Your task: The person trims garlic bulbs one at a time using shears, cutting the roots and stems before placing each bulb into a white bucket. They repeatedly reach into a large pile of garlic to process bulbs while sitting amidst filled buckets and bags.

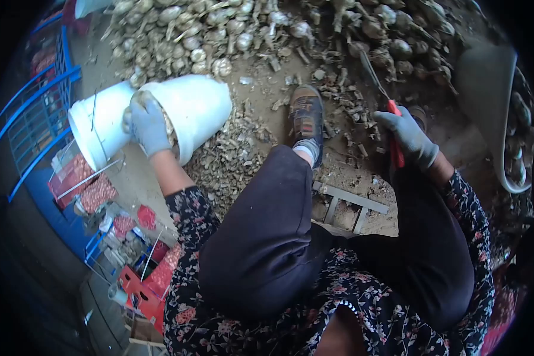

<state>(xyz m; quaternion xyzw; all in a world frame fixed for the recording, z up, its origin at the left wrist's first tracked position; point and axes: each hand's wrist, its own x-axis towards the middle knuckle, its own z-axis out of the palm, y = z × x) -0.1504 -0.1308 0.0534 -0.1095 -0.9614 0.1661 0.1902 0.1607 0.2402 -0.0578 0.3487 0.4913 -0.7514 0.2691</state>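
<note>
My left hand [147, 126], in a grey glove, is at the mouth of a white bucket [199, 113] lying on its side. Its fingers are curled round what looks like a garlic bulb [126, 120], mostly hidden by the glove. Red-handled shears [396, 149] are gripped in my right hand [408, 135], also gloved, above my right knee. Their long metal blades point up towards a heap of garlic [391, 44]. Another white bucket [104, 121] stands just left of the first.
More garlic bulbs [190, 35] are piled across the far floor. Cut stem pieces [228, 154] litter the ground around my shoe [307, 121]. A pale tub [486, 89] is at the right. Blue metal racks [35, 113], a red crate [137, 293] and filled net bags [98, 193] stand left.
</note>
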